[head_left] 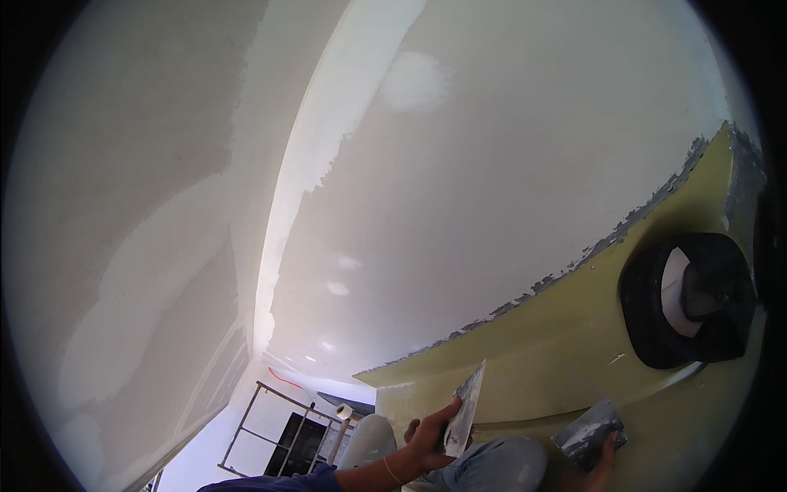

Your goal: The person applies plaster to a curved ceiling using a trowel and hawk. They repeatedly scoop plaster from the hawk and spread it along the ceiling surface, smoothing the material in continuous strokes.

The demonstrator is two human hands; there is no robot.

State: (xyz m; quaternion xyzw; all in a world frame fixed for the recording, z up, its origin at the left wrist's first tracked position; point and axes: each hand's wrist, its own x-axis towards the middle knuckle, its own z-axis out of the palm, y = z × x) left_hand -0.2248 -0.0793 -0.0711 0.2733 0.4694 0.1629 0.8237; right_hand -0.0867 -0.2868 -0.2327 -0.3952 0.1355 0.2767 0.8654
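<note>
My left hand (433,436) is closed round a flat, pale plastering blade (466,414), held up on edge near my knees. To the right, my right hand (604,471) grips a wide taping knife (592,430), its face smeared with grey and white compound. The handles of both tools are hidden by my fingers or the frame edge. Beyond the right hand is a black tub-like object (643,307) with a pale patch inside and a dark piece across it. A yellow-green board surface (533,361) lies behind both tools.
A large grey-white plastered panel (492,205) fills the upper view, with a ragged grey compound edge along the yellow-green board. A white joint band (287,197) runs down its left. Scaffold rails (261,422) and a paint roller (343,414) appear lower left, near my bent knees (504,463).
</note>
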